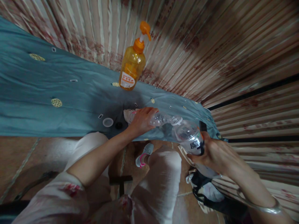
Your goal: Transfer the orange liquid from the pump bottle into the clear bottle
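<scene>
Head view: the left hand [142, 119], just left of centre, has its grip clamped around a crumpled clear plastic bottle [161, 119] lying tilted, its mouth toward 3 o'clock. That mouth meets the open top of a larger clear bottle [188, 134], which the right hand [213, 154] grips from below at 4 o'clock. Blur makes it hard to tell whether the two mouths touch. Both are held over a teal cloth [46, 90]. On the cloth, a white cap [107, 122] lies at 9 o'clock of the left hand. An orange pump bottle [132, 65] stands upright at 12 o'clock.
</scene>
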